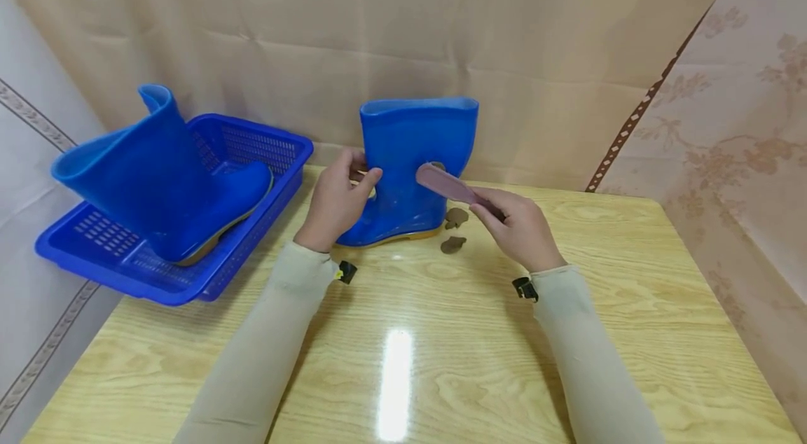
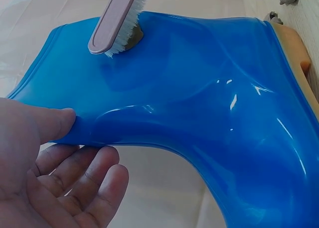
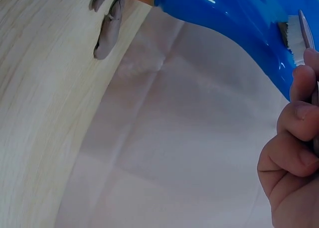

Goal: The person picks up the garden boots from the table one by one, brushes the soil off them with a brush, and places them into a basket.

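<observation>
A blue rain boot [image 1: 410, 143] with a yellow sole stands upright on the table, its toe to the left. My left hand [image 1: 337, 202] holds the shaft's left edge, with the thumb [image 2: 57, 122] on the near face and the fingers at the edge. My right hand [image 1: 520, 227] grips the handle of a pinkish-mauve brush [image 1: 444, 183]. Its white bristles [image 3: 296, 36] press at a brown mud patch [image 2: 133, 38] on the shaft's heel side. Two mud clumps, one at the heel [image 1: 457, 217] and one nearer [image 1: 453, 245], lie on the table.
At the left, a blue plastic basket [image 1: 221, 283] with slotted walls holds a second blue boot [image 1: 157, 178], leaning with its opening to the left. The wood-grain table [image 1: 479, 360] runs back to a beige curtain [image 1: 536, 80]. Patterned cloth [image 1: 750, 150] hangs along the right side.
</observation>
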{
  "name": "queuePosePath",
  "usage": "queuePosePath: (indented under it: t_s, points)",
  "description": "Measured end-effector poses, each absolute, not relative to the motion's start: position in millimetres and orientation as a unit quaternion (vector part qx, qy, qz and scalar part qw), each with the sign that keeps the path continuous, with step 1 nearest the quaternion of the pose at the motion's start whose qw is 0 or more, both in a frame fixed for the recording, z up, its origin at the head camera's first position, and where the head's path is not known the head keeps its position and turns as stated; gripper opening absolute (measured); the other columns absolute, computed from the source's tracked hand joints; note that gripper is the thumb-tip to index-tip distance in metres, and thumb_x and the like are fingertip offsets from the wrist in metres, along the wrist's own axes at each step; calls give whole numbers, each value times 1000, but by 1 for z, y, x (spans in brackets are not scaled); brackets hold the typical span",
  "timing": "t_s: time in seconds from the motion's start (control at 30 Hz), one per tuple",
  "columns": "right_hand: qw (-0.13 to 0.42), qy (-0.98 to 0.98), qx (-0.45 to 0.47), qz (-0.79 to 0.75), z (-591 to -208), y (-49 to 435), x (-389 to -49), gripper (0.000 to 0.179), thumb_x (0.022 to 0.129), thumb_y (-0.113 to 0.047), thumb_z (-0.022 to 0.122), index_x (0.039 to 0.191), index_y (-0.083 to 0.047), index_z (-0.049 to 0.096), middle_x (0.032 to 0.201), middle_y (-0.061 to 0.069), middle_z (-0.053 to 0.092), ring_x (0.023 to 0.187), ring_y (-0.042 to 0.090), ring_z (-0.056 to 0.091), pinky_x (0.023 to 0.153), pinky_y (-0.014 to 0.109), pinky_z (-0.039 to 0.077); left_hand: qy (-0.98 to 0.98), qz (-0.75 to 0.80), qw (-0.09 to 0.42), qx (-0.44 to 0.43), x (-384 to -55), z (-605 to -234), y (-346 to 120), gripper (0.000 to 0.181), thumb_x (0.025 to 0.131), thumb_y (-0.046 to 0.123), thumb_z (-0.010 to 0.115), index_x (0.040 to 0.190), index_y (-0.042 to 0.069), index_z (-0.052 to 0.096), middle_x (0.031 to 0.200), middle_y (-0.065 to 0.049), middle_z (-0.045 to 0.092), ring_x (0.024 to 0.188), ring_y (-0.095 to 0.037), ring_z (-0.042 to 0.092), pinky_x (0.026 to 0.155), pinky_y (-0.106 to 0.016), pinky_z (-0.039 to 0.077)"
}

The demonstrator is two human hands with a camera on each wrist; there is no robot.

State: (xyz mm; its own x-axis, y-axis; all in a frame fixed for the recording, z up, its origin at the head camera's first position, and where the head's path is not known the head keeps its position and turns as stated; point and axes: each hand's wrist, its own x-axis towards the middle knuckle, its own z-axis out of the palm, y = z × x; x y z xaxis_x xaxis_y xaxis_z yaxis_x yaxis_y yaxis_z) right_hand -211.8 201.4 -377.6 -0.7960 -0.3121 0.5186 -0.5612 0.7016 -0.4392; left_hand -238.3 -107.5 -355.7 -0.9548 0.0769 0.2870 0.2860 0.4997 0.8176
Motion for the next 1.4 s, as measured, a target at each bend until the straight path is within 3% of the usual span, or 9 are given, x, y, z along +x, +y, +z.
queuePosePath:
  t_s: [0.47, 0.8, 1.07, 1.4]
  points:
    - [231, -884, 277, 299, -377, 199, -212, 31, 99, -14, 72, 129, -9, 73, 111, 9, 77, 71, 14, 60, 60, 30, 46, -859, -489, 103, -111, -240, -355, -109, 35, 107, 33, 59, 131, 9, 55, 122, -8, 64, 109, -23, 61, 96, -43, 55]
    - [253, -885, 254, 297, -380, 198, -213, 27, 98, -14, 73, 125, -10, 75, 100, 5, 77, 68, 14, 57, 60, 31, 45, -851, -502, 101, -115, -240, -355, -109, 36, 104, 32, 64, 131, 10, 55, 121, -7, 65, 106, -21, 63, 90, -42, 57]
    - [232, -893, 247, 297, -379, 205, -216, 25, 99, -16, 72, 123, -11, 76, 91, 3, 74, 62, 13, 52, 55, 27, 40, -854, -503, 92, -100, -239, -354, -108, 37, 104, 32, 65, 132, 11, 55, 123, -7, 64, 107, -22, 64, 90, -43, 58]
    - [226, -883, 274, 307, -384, 202, -216, 28, 98, -13, 73, 125, -10, 75, 101, 5, 77, 66, 12, 56, 56, 25, 43, -858, -495, 92, -97, -239, -355, -107, 35, 104, 31, 64, 131, 11, 55, 123, -7, 64, 108, -22, 63, 91, -44, 58]
